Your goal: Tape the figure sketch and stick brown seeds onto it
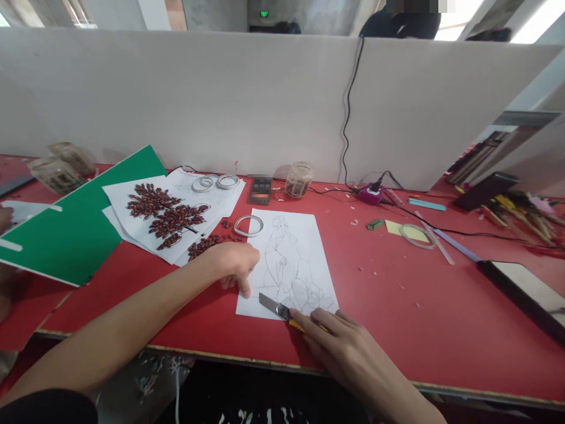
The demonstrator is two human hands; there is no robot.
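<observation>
A white sheet with a pencil drawing of a seated figure lies on the red table. My right hand is wrapped round the yellow handle of a utility knife, whose long blade lies over the sheet's lower part. At the sheet's left edge is my left hand, fingers curled and thumb pointing down near the paper; whether it holds anything small is hidden. Dark red seeds are heaped just behind it. Beyond the left hand a white ring-shaped coil overlaps the sheet's edge.
Papers with a red seed leaf design and a green board lie at left, near another person's hand. A jar, a dark device and a purple socket stand farther back. A black-edged tablet lies right.
</observation>
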